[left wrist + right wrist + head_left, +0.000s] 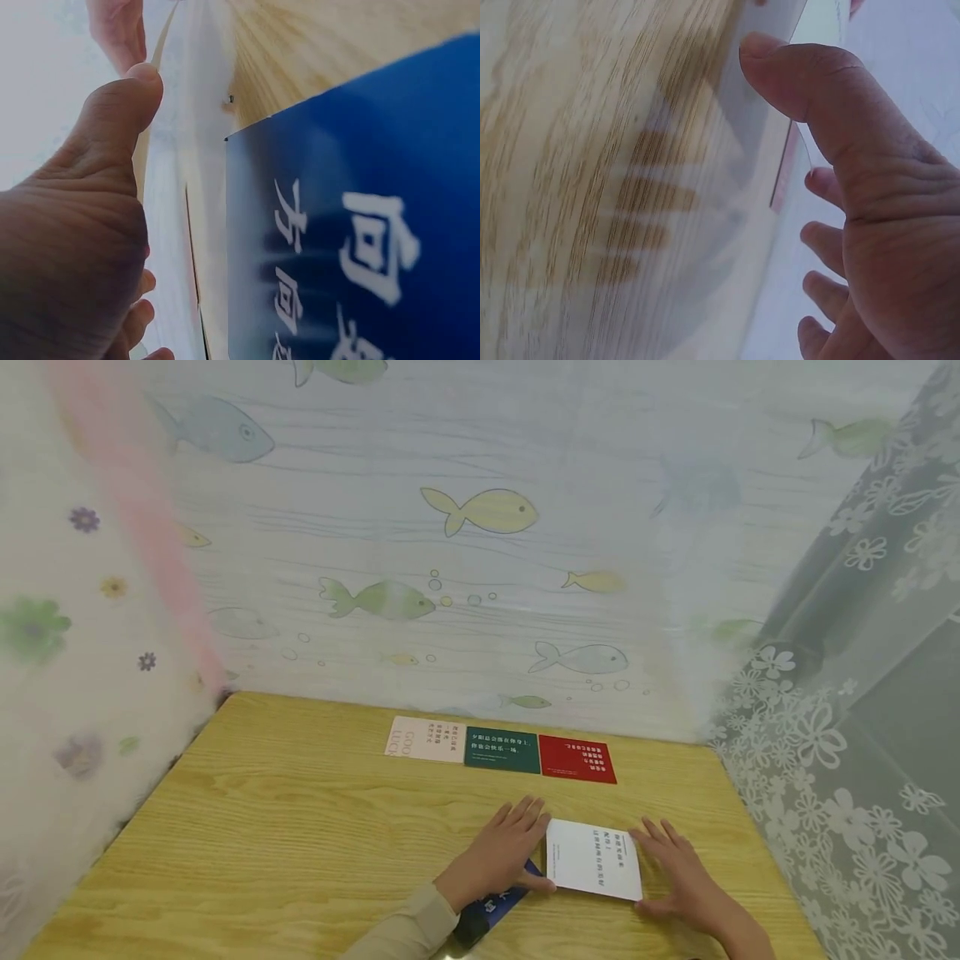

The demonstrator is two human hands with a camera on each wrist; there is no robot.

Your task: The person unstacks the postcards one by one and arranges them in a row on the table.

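A white card (595,860) with dark printed characters is held between the two hands, its right side bowed. My left hand (501,850) grips the card's left side, fingertips at the upper corner and thumb at the lower one. On the right side, my right hand (686,881) holds the card with its thumb at the lower corner and forefinger at the upper. In the left wrist view the card shows nearly edge-on beside the thumb (124,112). Under my left hand lies a dark blue, card-like piece (491,910) with white characters, partly covered by the hand.
Beyond the hands, a pale pink card (426,739), a green card (502,750) and a red card (577,759) lie side by side in a row. The wood-grain table (285,827) meets a fish-print curtain (480,610) at the back. Lace with white flowers (825,743) hangs at the right.
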